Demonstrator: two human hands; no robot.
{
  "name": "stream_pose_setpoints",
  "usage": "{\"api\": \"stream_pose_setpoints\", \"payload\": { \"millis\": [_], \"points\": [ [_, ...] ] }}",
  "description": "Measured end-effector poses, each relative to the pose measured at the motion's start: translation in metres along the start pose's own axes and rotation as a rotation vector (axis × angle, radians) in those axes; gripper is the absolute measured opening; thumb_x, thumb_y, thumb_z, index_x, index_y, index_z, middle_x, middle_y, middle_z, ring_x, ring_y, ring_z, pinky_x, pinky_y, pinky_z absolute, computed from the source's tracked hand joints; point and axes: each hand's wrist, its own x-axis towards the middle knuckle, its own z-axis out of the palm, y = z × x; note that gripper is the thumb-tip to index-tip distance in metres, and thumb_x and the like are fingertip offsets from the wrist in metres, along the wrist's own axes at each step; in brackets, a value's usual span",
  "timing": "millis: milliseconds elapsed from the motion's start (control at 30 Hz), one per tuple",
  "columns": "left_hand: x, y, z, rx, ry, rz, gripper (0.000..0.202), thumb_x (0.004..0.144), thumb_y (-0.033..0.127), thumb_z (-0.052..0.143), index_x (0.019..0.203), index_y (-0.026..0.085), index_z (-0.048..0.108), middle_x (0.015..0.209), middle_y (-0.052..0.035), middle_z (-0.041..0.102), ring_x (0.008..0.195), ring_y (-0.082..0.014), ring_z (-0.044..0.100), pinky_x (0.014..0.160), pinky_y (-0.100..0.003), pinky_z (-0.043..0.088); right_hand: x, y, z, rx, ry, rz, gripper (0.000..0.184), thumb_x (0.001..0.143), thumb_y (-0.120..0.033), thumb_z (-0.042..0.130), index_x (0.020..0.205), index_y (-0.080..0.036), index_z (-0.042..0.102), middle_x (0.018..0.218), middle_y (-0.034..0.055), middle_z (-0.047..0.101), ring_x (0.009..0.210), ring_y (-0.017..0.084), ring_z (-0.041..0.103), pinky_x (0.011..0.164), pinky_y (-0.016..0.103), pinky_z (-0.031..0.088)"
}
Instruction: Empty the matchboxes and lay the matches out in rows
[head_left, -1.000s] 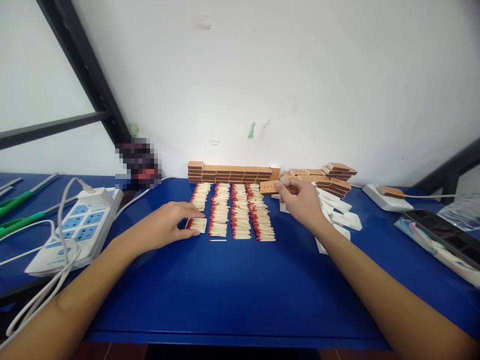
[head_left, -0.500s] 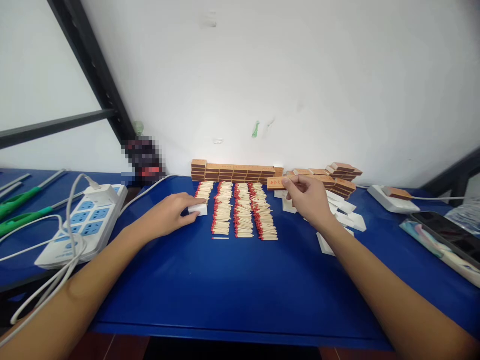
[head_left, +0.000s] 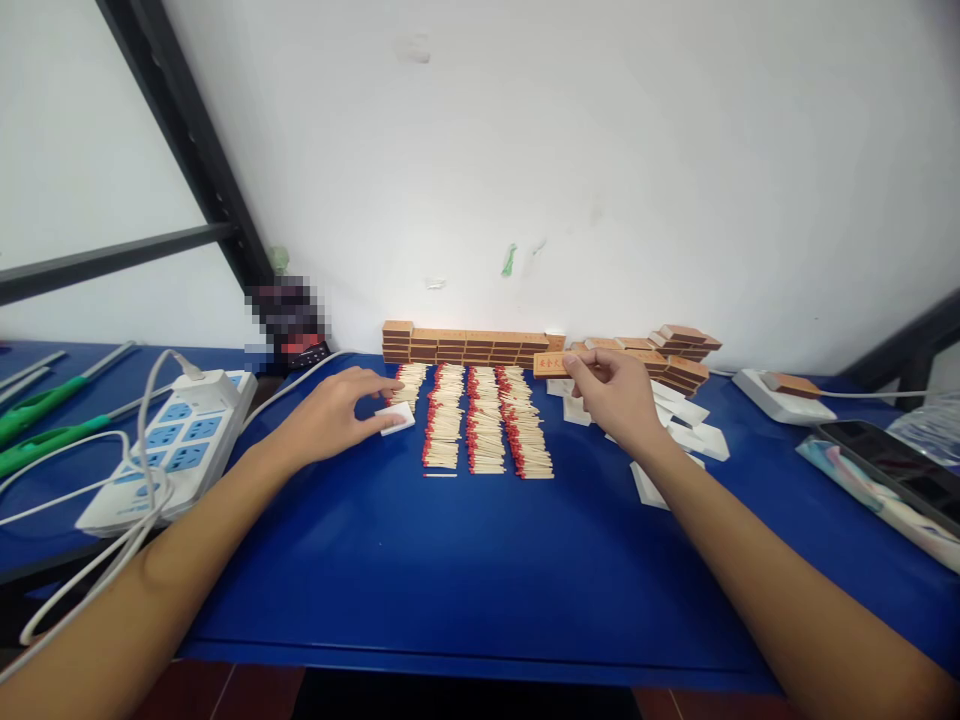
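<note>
My left hand [head_left: 336,412] is open, its fingers apart over the leftmost row of matches. Its thumb touches a small white matchbox tray [head_left: 405,411] on the table, partly covering it. My right hand [head_left: 616,392] pinches an orange matchbox sleeve [head_left: 550,366] with red lettering, held up in front of the stacked boxes. Whether anything is inside that sleeve cannot be seen. Red-tipped matches [head_left: 486,420] lie in several columns between my hands, with a single match [head_left: 440,475] in front. White trays [head_left: 699,439] are scattered behind and beside my right wrist.
Stacked matchboxes [head_left: 480,345] line the wall, with a looser pile [head_left: 679,358] to the right. A power strip [head_left: 187,440] with white cables and green-handled tools [head_left: 45,410] are at left. On the right are a white adapter [head_left: 780,400], one matchbox [head_left: 791,385] and a phone [head_left: 892,470].
My left fingers have lifted off the white tray and spread. The tray now lies lower and tilted to view under the thumb. My right hand still holds the sleeve in nearly the same place.
</note>
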Motion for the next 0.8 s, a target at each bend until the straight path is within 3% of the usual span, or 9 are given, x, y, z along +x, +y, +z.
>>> {"api": "stream_pose_setpoints", "payload": {
  "millis": [133, 267, 500, 633, 733, 800],
  "points": [
    [-0.005, 0.005, -0.002, 0.003, -0.07, -0.036, 0.053, 0.089, 0.052, 0.077, 0.133, 0.022, 0.073, 0.12, -0.0092, 0.077, 0.109, -0.0288, 0.068, 0.095, -0.042, 0.054, 0.001, 0.001, 0.0, -0.021, -0.005, -0.001, 0.035, 0.091, -0.053, 0.062, 0.075, -0.022, 0.066, 0.06, 0.0024, 0.064, 0.054, 0.018, 0.057, 0.055, 0.031, 0.041],
    [-0.005, 0.005, -0.002, -0.021, -0.065, -0.06, 0.056, 0.086, 0.044, 0.077, 0.137, 0.022, 0.071, 0.112, -0.0071, 0.078, 0.105, -0.0277, 0.069, 0.093, -0.042, 0.054, 0.002, 0.003, -0.001, -0.041, 0.0, -0.001, 0.035, 0.09, -0.053, 0.062, 0.076, -0.021, 0.068, 0.059, 0.002, 0.063, 0.053, 0.018, 0.055, 0.056, 0.032, 0.04],
    [-0.004, 0.012, -0.009, -0.091, 0.149, -0.008, 0.049, 0.088, 0.042, 0.077, 0.133, 0.022, 0.07, 0.117, -0.0059, 0.077, 0.106, -0.0243, 0.071, 0.096, -0.038, 0.055, 0.003, 0.006, 0.0, -0.046, 0.001, -0.007, 0.034, 0.089, -0.052, 0.064, 0.075, -0.021, 0.068, 0.064, 0.0037, 0.066, 0.06, 0.02, 0.061, 0.06, 0.033, 0.043],
    [-0.005, 0.017, -0.013, -0.174, 0.205, -0.081, 0.054, 0.086, 0.042, 0.08, 0.136, 0.025, 0.068, 0.114, -0.0055, 0.076, 0.101, -0.0223, 0.07, 0.093, -0.037, 0.058, 0.003, 0.006, 0.0, -0.054, 0.004, -0.008, 0.034, 0.09, -0.051, 0.063, 0.074, -0.021, 0.067, 0.063, 0.0032, 0.066, 0.06, 0.021, 0.062, 0.062, 0.034, 0.044],
    [-0.006, 0.023, -0.017, -0.375, 0.111, -0.149, 0.061, 0.082, 0.041, 0.083, 0.138, 0.023, 0.068, 0.114, -0.007, 0.074, 0.096, -0.0204, 0.07, 0.089, -0.035, 0.061, 0.002, 0.005, 0.0, -0.065, 0.012, -0.011, 0.034, 0.091, -0.051, 0.063, 0.073, -0.022, 0.067, 0.06, 0.0016, 0.063, 0.058, 0.02, 0.06, 0.062, 0.034, 0.043],
    [-0.007, 0.028, -0.02, -0.53, -0.107, -0.188, 0.062, 0.081, 0.041, 0.083, 0.138, 0.022, 0.068, 0.113, -0.0076, 0.074, 0.089, -0.0183, 0.071, 0.084, -0.033, 0.063, 0.003, 0.005, 0.0, -0.071, 0.015, -0.014, 0.034, 0.091, -0.05, 0.063, 0.073, -0.021, 0.066, 0.06, 0.0013, 0.063, 0.057, 0.019, 0.059, 0.062, 0.033, 0.042]
  ]
}}
